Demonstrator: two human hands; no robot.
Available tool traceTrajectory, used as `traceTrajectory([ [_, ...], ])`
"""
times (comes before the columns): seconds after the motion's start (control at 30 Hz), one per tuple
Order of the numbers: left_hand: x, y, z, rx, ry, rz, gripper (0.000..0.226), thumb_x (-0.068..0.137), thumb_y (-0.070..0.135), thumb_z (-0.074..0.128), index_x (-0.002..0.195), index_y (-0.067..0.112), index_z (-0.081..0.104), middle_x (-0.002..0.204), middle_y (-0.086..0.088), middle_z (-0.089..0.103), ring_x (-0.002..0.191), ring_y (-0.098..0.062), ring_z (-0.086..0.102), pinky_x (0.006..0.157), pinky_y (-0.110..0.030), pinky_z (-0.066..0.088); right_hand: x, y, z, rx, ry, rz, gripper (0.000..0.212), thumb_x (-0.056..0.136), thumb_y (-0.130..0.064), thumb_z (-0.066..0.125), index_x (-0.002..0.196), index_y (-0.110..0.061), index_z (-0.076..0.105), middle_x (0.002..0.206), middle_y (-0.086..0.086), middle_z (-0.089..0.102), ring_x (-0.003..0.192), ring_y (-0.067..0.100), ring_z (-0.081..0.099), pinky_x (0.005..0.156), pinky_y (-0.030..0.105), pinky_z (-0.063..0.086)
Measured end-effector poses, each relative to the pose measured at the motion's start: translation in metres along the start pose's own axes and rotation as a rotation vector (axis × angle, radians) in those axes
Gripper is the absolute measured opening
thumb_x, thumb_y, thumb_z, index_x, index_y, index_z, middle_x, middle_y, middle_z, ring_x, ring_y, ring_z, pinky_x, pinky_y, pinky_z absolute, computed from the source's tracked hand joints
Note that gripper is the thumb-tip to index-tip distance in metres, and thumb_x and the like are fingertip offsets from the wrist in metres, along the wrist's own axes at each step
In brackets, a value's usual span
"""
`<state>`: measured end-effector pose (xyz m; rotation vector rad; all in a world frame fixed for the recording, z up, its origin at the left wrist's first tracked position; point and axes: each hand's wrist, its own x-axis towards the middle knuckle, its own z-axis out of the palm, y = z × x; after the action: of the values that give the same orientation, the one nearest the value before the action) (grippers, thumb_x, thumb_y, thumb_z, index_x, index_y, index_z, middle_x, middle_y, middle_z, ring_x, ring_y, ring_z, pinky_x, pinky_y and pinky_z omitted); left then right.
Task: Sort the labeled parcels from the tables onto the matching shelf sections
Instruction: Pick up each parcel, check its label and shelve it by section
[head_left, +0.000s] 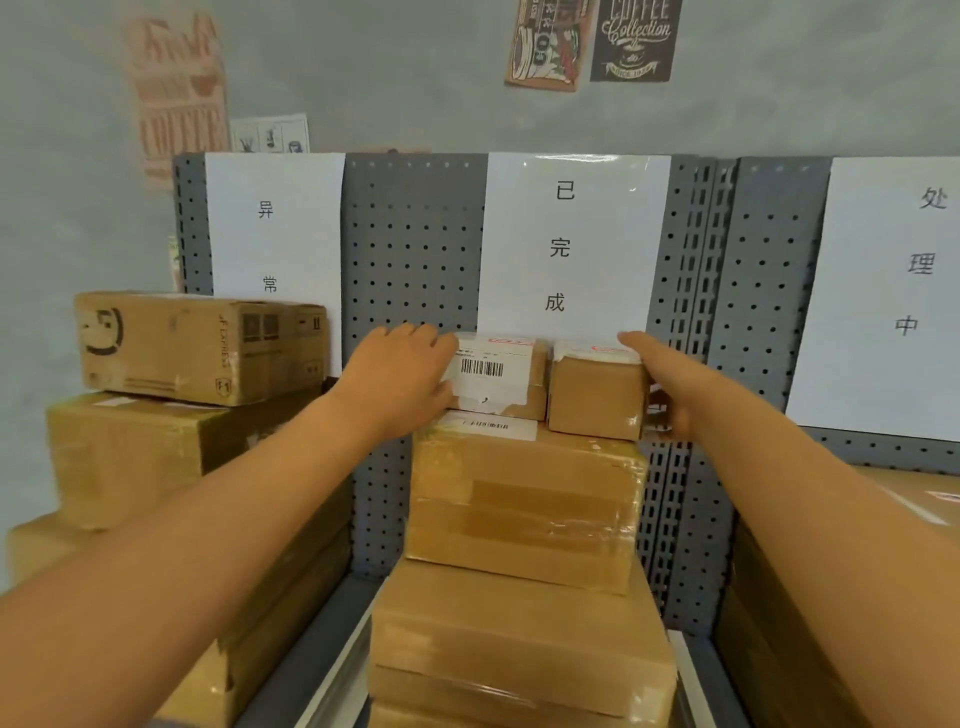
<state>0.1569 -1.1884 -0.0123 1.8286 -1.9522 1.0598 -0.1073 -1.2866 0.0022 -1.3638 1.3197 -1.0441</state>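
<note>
Right hand (670, 384) fingers hidden behind small parcel (597, 397), left hand (400, 374) covering barcode parcel (498, 379) edge

Grey wall (395, 62) is seen behind. Two coffee posters (636, 39) are fixed upper right, tilted slightly. A faded reddish poster (176, 93) is mounted upper left; a small illustrated sheet (270, 134) is placed beside it.

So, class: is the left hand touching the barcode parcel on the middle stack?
Touching. The head view shows the left hand lying against the barcode parcel, its fingers overlapping the label's left edge with no gap.
</note>
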Motion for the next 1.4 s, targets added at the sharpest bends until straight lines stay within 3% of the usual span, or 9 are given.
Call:
traceTrajectory([
  [0.07, -0.006, 0.003, -0.005, 0.001, -0.001, -0.025, 0.043, 0.098, 0.038, 0.043, 0.135, 0.018, 0.047, 0.12, -0.004, 0.058, 0.108, -0.024, 0.055, 0.088, -0.037, 0.043, 0.003, -0.001, 0.001, -0.02, 0.061, -0.081, 0.073, 0.09, -0.066, 0.048, 0.144, -0.017, 0.042, 0.144, 0.012, 0.045, 0.126, 0.035, 0.048, 0.106, 0.05, 0.041],
  [0.17, -0.019, 0.007, -0.014, 0.01, 0.022, -0.051, 0.039, 0.097, 0.035, 0.044, 0.131, 0.017, 0.051, 0.115, -0.005, 0.059, 0.105, -0.025, 0.056, 0.085, -0.037, 0.043, -0.004, -0.004, 0.003, -0.147, 0.17, -0.302, 0.059, 0.098, -0.056, 0.04, 0.124, -0.006, 0.055, 0.129, 0.015, 0.053, 0.113, 0.028, 0.05, 0.101, 0.046, 0.039],
  [0.27, -0.034, 0.011, -0.028, 0.02, -0.001, -0.106, 0.042, 0.099, 0.035, 0.043, 0.137, 0.017, 0.047, 0.119, -0.005, 0.058, 0.109, -0.025, 0.055, 0.088, -0.038, 0.042, -0.019, -0.002, 0.01, -0.288, 0.252, -0.593, 0.061, 0.098, -0.049, 0.046, 0.145, -0.01, 0.043, 0.149, 0.011, 0.043, 0.134, 0.028, 0.041, 0.11, 0.045, 0.034],
  [0.33, -0.047, 0.014, -0.036, 0.04, -0.012, -0.143, 0.041, 0.099, 0.034, 0.044, 0.136, 0.016, 0.047, 0.123, -0.006, 0.058, 0.111, -0.026, 0.055, 0.089, -0.039, 0.043, -0.035, -0.002, 0.023, -0.374, 0.248, -0.825, 0.056, 0.098, -0.041, 0.051, 0.145, -0.012, 0.043, 0.15, 0.008, 0.043, 0.139, 0.026, 0.035, 0.114, 0.045, 0.03],
  [0.43, -0.075, 0.013, -0.047, 0.088, -0.035, -0.18, 0.038, 0.099, 0.035, 0.044, 0.131, 0.017, 0.049, 0.119, -0.005, 0.058, 0.108, -0.026, 0.056, 0.088, -0.04, 0.045, -0.066, 0.001, 0.055, -0.512, 0.129, -1.089, 0.047, 0.097, -0.031, 0.053, 0.141, -0.016, 0.048, 0.144, 0.004, 0.047, 0.134, 0.022, 0.037, 0.11, 0.039, 0.032],
  [0.63, -0.149, -0.012, -0.078, 0.177, -0.144, -0.313, 0.039, 0.098, 0.039, 0.042, 0.131, 0.019, 0.048, 0.122, -0.006, 0.056, 0.11, -0.029, 0.055, 0.085, -0.04, 0.045, -0.13, 0.027, 0.148, -0.638, -0.214, -1.37, 0.044, 0.096, -0.025, 0.054, 0.139, -0.016, 0.05, 0.133, 0.004, 0.054, 0.124, 0.023, 0.046, 0.101, 0.038, 0.04],
  [0.87, -0.261, -0.072, -0.123, 0.406, -0.337, -0.436, 0.045, 0.1, 0.037, 0.04, 0.14, 0.017, 0.04, 0.128, -0.008, 0.053, 0.114, -0.029, 0.052, 0.09, -0.039, 0.041, -0.207, 0.039, 0.249, -0.816, -0.407, -1.463, 0.044, 0.093, -0.029, 0.056, 0.132, -0.01, 0.052, 0.122, 0.009, 0.056, 0.113, 0.029, 0.052, 0.091, 0.044, 0.044],
  [1.03, -0.342, -0.125, -0.159, 0.494, -0.375, -0.52, 0.042, 0.1, 0.037, 0.04, 0.137, 0.017, 0.042, 0.125, -0.007, 0.054, 0.11, -0.028, 0.054, 0.089, -0.038, 0.043, -0.275, 0.031, 0.324, -0.745, -0.531, -1.473, 0.058, 0.096, -0.03, 0.051, 0.15, -0.018, 0.032, 0.145, 0.006, 0.044, 0.134, 0.026, 0.038, 0.105, 0.039, 0.035],
  [1.4, -0.552, -0.273, -0.259, 0.588, -0.476, -0.702, 0.038, 0.098, 0.035, 0.043, 0.132, 0.017, 0.047, 0.12, -0.005, 0.057, 0.107, -0.026, 0.056, 0.09, -0.037, 0.046, -0.462, 0.023, 0.528, -0.664, -0.612, -1.531, 0.057, 0.095, -0.034, 0.051, 0.147, -0.016, 0.036, 0.14, 0.005, 0.048, 0.127, 0.026, 0.043, 0.105, 0.037, 0.035],
])
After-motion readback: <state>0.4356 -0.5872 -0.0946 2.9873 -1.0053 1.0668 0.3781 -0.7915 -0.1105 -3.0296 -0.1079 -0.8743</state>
